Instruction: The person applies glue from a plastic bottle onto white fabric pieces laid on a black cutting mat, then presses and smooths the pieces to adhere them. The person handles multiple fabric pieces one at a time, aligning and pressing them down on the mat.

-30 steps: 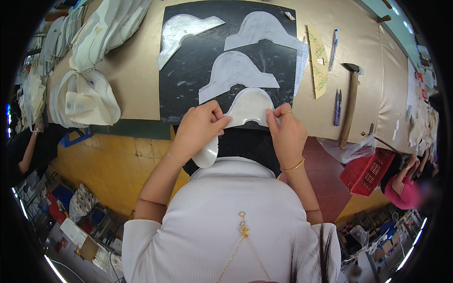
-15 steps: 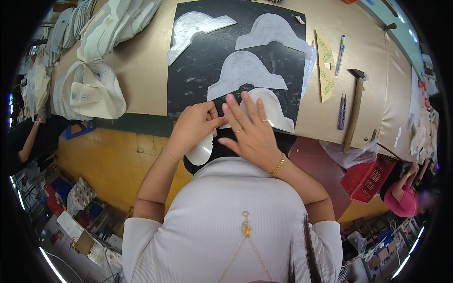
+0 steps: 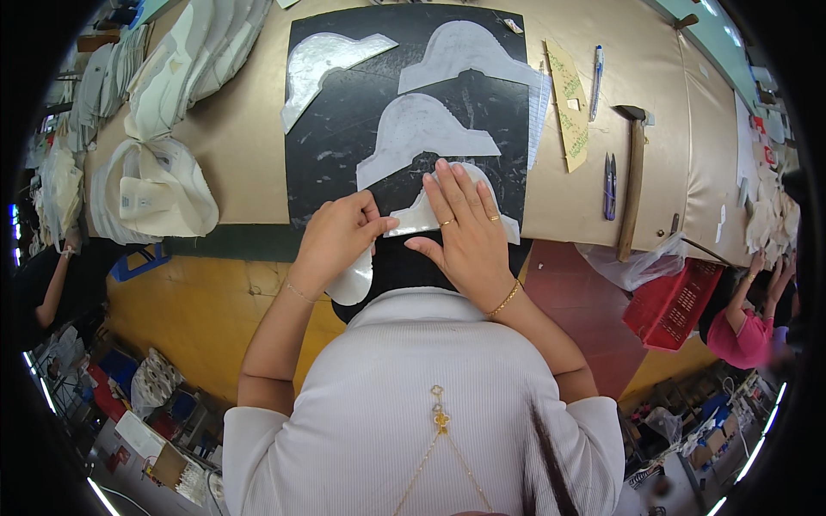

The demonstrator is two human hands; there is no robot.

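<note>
On the black board [image 3: 331,172] lies a curved white shoe-part piece [image 3: 411,219] at the near edge. My right hand [image 3: 465,228] rests flat over it, fingers stretched out and close together. At the piece's left tip is my left hand [image 3: 340,236], its thumb and fingers closed in a pinch. A glossy white rounded piece [image 3: 353,282] hangs down from under the left hand, past the table edge; its upper part is hidden. Farther up the board lie two matte grey-white curved pieces [image 3: 422,129] [image 3: 469,52] and a shiny one [image 3: 327,64].
Stacks of white cut pieces [image 3: 155,193] stand at the left of the table. To the board's right lie a yellowish template [image 3: 566,103], a pen [image 3: 596,82], thread snips [image 3: 610,185] and a hammer [image 3: 632,189]. A red basket [image 3: 675,301] sits below the right edge; people work at both sides.
My right hand has come down flat onto the near curved piece, its fingers closer together. The left hand stays at the piece's left tip. The whole view has shifted slightly.
</note>
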